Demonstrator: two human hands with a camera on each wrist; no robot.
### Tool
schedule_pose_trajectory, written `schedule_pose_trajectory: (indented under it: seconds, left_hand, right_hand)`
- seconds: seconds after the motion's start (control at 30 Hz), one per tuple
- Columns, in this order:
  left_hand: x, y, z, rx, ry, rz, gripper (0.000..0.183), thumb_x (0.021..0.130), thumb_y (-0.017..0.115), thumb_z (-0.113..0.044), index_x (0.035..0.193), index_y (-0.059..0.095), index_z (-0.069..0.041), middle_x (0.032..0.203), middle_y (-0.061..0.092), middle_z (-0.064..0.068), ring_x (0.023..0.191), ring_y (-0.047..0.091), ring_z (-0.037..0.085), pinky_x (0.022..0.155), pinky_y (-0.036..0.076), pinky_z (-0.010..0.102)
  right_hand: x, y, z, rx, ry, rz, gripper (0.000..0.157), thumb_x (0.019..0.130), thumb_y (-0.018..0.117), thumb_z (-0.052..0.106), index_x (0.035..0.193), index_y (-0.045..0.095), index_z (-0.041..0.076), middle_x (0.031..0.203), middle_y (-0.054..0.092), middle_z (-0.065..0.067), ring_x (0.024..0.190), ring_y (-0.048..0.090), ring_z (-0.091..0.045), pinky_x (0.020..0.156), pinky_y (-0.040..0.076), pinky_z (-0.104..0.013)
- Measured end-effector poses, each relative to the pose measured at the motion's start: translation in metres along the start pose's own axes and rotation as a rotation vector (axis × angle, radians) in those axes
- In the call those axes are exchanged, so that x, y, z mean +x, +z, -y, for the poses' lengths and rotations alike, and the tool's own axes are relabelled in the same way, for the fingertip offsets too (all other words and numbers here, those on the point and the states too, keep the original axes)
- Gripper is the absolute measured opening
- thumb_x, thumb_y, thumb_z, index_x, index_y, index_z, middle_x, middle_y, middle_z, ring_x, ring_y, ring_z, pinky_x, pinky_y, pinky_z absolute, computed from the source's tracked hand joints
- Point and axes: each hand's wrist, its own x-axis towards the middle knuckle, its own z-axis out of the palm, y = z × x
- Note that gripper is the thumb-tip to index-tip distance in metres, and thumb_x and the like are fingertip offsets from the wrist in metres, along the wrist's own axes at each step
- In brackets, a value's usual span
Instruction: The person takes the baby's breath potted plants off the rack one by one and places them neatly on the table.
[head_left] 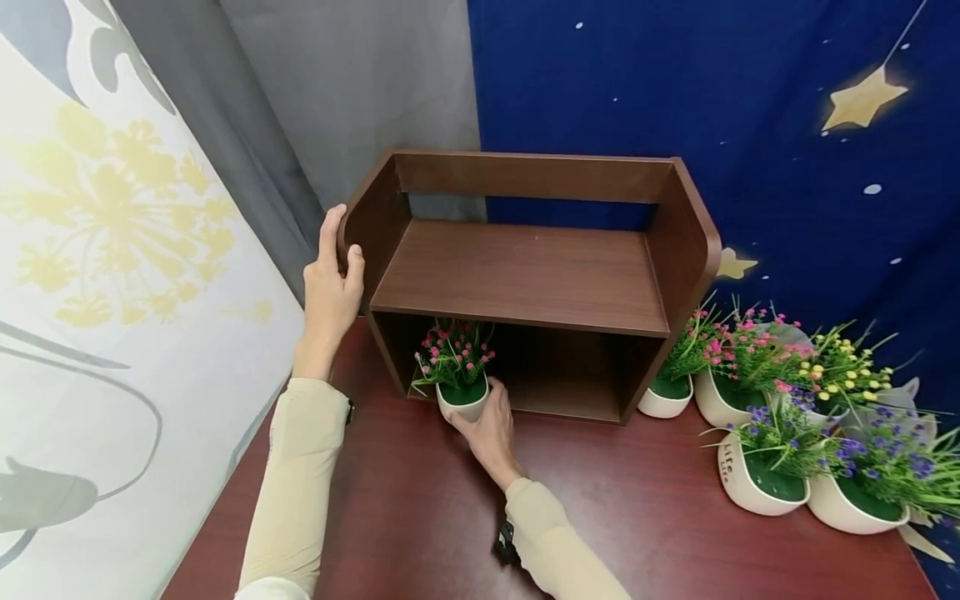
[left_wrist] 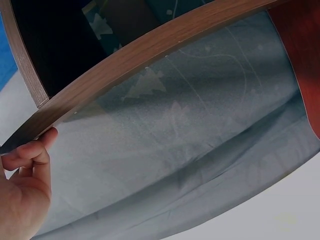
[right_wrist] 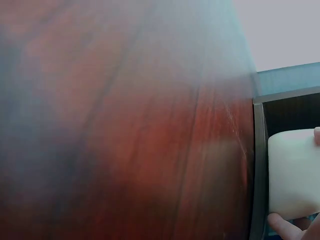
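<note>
A two-tier brown wooden shelf [head_left: 525, 271] stands on the table. My left hand [head_left: 330, 292] grips the front edge of its left side panel, thumb on one face and fingers on the other. In the left wrist view, curled fingers of the left hand [left_wrist: 27, 175] meet the panel's edge [left_wrist: 115, 62]. My right hand [head_left: 491, 429] holds a white pot of pink artificial flowers [head_left: 461, 400] at the front left of the lower compartment. The right wrist view shows the white pot [right_wrist: 295, 172] just inside the shelf, with only fingertips [right_wrist: 282, 227] of that hand visible.
Right of the shelf stand several white pots with pink, yellow and purple flowers, among them a purple one marked "Life" [head_left: 765, 475]. The dark red table [head_left: 420, 517] extends in front. Grey and blue curtains [head_left: 660, 75] hang behind; a patterned white cloth [head_left: 135, 275] is at left.
</note>
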Motion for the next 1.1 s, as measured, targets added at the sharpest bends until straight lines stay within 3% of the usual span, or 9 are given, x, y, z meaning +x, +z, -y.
schedule_pose_trajectory:
  seconds: [0.53,0.93,1.1]
  left_hand:
    - [0.001,-0.001,-0.002,0.02,0.011,-0.004,0.048,0.096,0.041,-0.019,0.143,0.034,-0.026,0.048,0.033,0.004,0.036,0.023,0.017,0.041,0.025,0.032]
    - [0.002,0.002,-0.004,0.016,0.013,-0.006,0.048,0.095,0.043,-0.018,0.142,0.035,-0.025,0.048,0.034,0.002,0.037,0.019,0.004,0.041,0.024,0.029]
    - [0.001,0.0,-0.002,0.028,0.015,-0.024,0.048,0.095,0.043,-0.019,0.142,0.035,-0.024,0.05,0.036,0.004,0.038,0.022,0.009,0.043,0.025,0.03]
  right_hand:
    - [-0.023,-0.047,-0.016,-0.01,-0.053,-0.014,0.08,0.06,0.084,0.036,0.124,0.045,0.006,0.115,0.054,-0.007,0.102,0.055,-0.024,0.081,0.045,-0.041]
    - [-0.037,-0.076,-0.02,-0.011,-0.034,-0.007,0.082,0.058,0.086,0.037,0.123,0.047,0.007,0.115,0.054,-0.007,0.103,0.054,-0.022,0.082,0.044,-0.04]
    - [-0.044,-0.086,-0.024,-0.004,-0.032,0.003,0.082,0.058,0.086,0.037,0.124,0.047,0.008,0.115,0.054,-0.006,0.102,0.054,-0.02,0.081,0.045,-0.039]
